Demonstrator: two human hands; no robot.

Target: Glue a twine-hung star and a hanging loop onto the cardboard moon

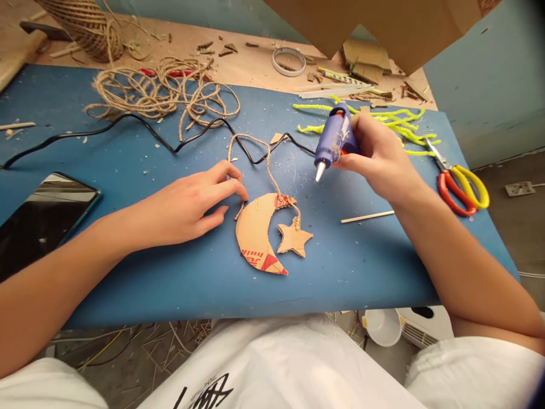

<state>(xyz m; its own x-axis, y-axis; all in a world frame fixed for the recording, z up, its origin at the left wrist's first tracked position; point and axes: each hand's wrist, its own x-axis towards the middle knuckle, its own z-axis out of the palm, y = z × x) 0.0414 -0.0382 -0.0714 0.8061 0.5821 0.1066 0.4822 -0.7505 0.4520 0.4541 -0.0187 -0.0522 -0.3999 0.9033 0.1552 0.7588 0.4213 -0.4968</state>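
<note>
Fingers of the right hand (383,159) are clamped around the grip of a purple glue gun (334,139), held just above a blue board (170,272). The gun's long axis runs from upper right to lower left, and its pale nozzle points down and left, toward a loop of twine (251,142) tied to a cardboard moon (255,236). The nozzle tip is clear of the board, near the twine but not touching it.

The left hand (191,201) lies palm down, its fingers loosely curled and its thumb and forefinger apart. The fingertips are just beside the moon's upper left edge; whether they press the twine's end cannot be told.

The crescent lies flat near the middle of the board, its long axis running away from the person and its hollow facing right. A cardboard star (293,240) sits in that hollow, hung from the upper horn by a short knotted string.

A black cord (128,122) trails left from the gun across the board. A thin wooden stick (367,216) lies under the right wrist. Red-and-yellow scissors (462,184) and yellow pipe cleaners (395,122) lie beyond it, with a dark phone (42,218) at far left.
</note>
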